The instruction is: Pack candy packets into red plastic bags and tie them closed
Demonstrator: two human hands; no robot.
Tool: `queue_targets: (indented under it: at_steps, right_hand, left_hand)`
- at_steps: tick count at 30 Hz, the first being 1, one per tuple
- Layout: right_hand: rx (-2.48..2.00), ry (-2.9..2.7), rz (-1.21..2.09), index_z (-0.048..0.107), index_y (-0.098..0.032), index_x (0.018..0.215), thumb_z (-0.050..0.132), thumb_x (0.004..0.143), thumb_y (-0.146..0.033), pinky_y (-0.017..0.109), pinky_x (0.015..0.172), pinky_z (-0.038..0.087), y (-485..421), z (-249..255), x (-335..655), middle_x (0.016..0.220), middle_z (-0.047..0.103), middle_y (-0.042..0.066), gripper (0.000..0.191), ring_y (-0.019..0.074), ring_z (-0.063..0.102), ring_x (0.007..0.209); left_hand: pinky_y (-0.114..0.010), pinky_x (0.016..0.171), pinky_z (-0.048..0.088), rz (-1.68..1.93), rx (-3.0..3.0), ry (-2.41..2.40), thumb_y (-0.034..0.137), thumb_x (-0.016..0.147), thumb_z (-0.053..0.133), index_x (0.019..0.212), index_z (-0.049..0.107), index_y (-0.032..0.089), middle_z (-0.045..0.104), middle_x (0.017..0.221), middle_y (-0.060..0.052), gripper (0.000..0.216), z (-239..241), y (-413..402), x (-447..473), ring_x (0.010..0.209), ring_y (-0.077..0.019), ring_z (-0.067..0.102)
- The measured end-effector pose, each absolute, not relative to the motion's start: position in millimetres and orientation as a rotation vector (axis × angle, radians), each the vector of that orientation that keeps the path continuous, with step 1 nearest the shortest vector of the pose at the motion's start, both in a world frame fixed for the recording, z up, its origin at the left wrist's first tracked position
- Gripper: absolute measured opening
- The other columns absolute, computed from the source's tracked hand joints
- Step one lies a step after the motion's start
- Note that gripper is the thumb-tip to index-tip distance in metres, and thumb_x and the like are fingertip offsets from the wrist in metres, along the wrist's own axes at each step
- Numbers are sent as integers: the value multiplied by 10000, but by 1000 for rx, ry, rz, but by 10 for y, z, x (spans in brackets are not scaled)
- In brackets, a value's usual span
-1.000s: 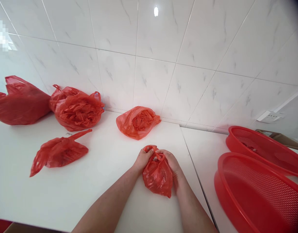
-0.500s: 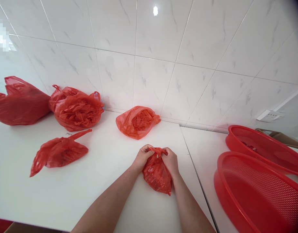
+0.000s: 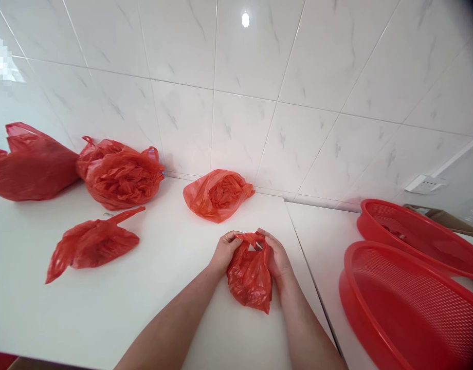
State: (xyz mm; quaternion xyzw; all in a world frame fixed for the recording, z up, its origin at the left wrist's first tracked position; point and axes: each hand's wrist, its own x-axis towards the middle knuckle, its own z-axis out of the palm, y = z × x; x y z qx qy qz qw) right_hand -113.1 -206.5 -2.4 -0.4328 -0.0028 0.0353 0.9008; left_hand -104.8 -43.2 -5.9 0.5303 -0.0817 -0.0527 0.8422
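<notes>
A small red plastic bag (image 3: 250, 282) lies on the white table (image 3: 151, 303) between my hands, its lower part bulging with contents I cannot make out. My left hand (image 3: 225, 251) pinches the bag's top at its left side, thumb against fingers. On the right side, my right hand (image 3: 275, 253) is closed on the other end of the gathered top, its fingertips partly hidden by the plastic. The handle strip stretches between both hands, with an opening below it.
A crumpled red bag (image 3: 219, 196) lies by the tiled wall. Left are a filled red bag (image 3: 93, 244), a bag stuffed with red plastic (image 3: 123, 174) and a large red bag (image 3: 32, 167). A red basket (image 3: 406, 313) and another red basket (image 3: 421, 231) stand right.
The bag's top has opened wider, with a larger gap under the handle strip. My right hand has turned and shifted slightly to the right; my left hand stays nearly in place.
</notes>
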Motion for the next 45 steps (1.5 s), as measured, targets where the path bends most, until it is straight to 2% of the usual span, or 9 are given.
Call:
queue_targets:
  at_steps: [7,13,21,26,31,34,38,40,45]
  right_hand:
    - [-602,124,-33,655,-202,857,701,669,-117,226,662,522,-2342,-59,-1018,679,635,-32,212,96,602,658]
    - [-599,272,-175,588,-201,774,653,728,-241,213,518,477,-2573,-63,-988,516,494,-59,90,97,532,529]
    - [-845,244,-297,517,-212,699,629,722,-384,218,470,425,-2599,-61,-983,427,342,-100,207,82,397,408]
    - [-1256,327,-406,607,-172,795,721,616,-412,260,567,483,-2666,-172,-963,696,605,-13,320,141,584,627]
    - [-1854,318,-360,674,-176,899,602,712,-520,311,657,484,-2606,-179,-955,923,692,74,398,246,624,846]
    - [-2059,184,-250,688,-203,898,597,702,-513,322,683,483,-2459,-144,-964,954,705,72,378,264,632,870]
    - [-2086,-83,-131,692,-199,843,588,672,-485,328,729,499,-2300,-151,-970,919,703,69,350,253,637,852]
    - [-2074,-85,-93,690,-202,872,582,672,-477,319,736,505,-2298,-157,-967,952,701,65,356,251,634,883]
    - [-2054,91,-67,677,-223,968,563,710,-539,292,758,501,-2403,-145,-951,1042,696,46,424,254,620,980]
  left_hand:
    - [-281,756,451,327,1293,165,397,762,592,836,648,184,654,930,-32,232,-32,-304,-969,857,-160,577]
    - [-274,711,469,448,1247,275,443,777,562,802,598,181,619,872,-26,265,-60,-171,-870,827,-151,574]
    - [-253,665,473,440,1246,261,411,797,516,794,555,182,594,822,-16,232,-102,-159,-847,744,-127,566]
    - [-252,620,473,523,1298,254,224,751,481,918,548,186,600,845,-22,183,-124,-98,-786,704,-125,563]
    - [-357,876,465,712,1479,159,93,681,484,1106,546,212,576,1119,-70,445,-76,-165,-914,1025,-189,548]
    - [-433,1035,357,726,1760,-211,185,694,598,1258,486,226,455,1329,-108,577,-25,-287,-1074,1236,-249,426]
    - [-488,1057,310,415,2046,-619,424,552,773,1343,427,282,428,1390,-105,876,-30,-416,-1189,1263,-317,399]
    - [-479,1021,345,297,2158,-633,447,581,749,1302,474,314,539,1283,-71,783,-57,-425,-1172,1158,-297,493]
    - [-339,851,460,262,2221,-423,200,717,549,1036,645,300,673,981,2,347,-96,-205,-1083,888,-198,601]
